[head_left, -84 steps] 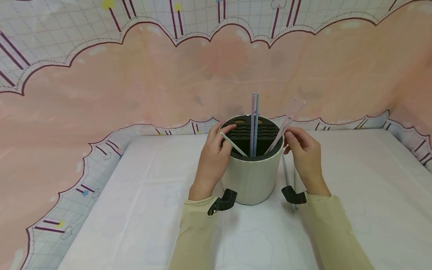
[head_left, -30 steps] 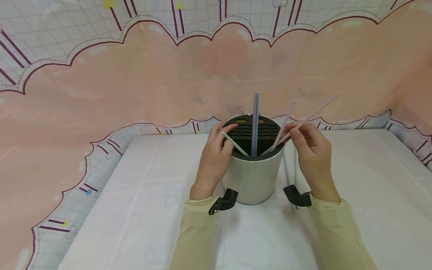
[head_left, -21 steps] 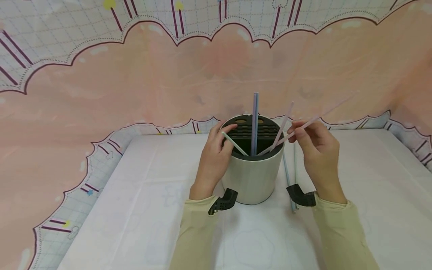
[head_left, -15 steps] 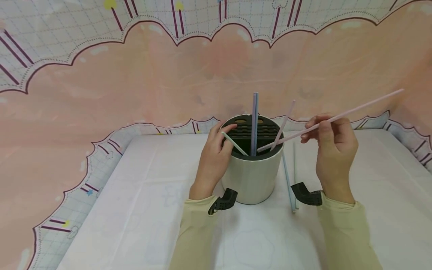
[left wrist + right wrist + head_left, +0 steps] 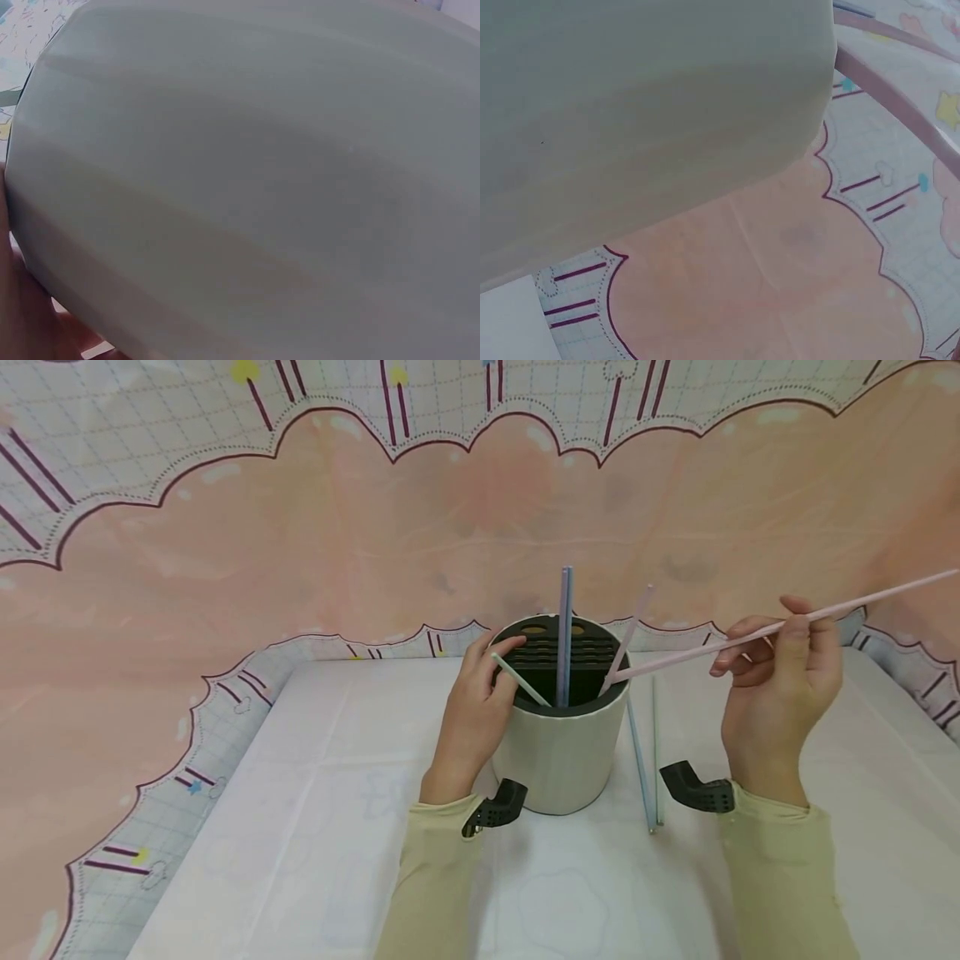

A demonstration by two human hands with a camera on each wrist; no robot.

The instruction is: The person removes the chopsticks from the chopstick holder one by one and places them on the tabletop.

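Observation:
My left hand (image 5: 480, 710) holds the left rim of a cream, round holder (image 5: 558, 768), its fingers reaching over the edge. The holder has a black slotted insert (image 5: 525, 656) at the back. A short-looking pale green stick (image 5: 521, 681) leans out beside the left thumb. My right hand (image 5: 780, 693) pinches a long, thin pink stick (image 5: 690, 656) between thumb and fingers; its far end runs off the right edge, its lower end is at the holder's right rim. In the left wrist view the holder's wall (image 5: 240, 180) fills the picture, some fingers (image 5: 75, 330) at lower left.
A second pink stick (image 5: 626, 643) leans right in the holder; purple and blue sticks (image 5: 566, 627) stand upright at its middle. On the white table (image 5: 375, 827), a blue stick (image 5: 640, 768) and a green stick (image 5: 657, 760) lie right of the holder. A printed cloth (image 5: 480, 527) hangs behind.
The right hand has taken hold of one pink stick and drawn it up and to the right, tilting it nearly flat. The left hand has stayed on the holder.

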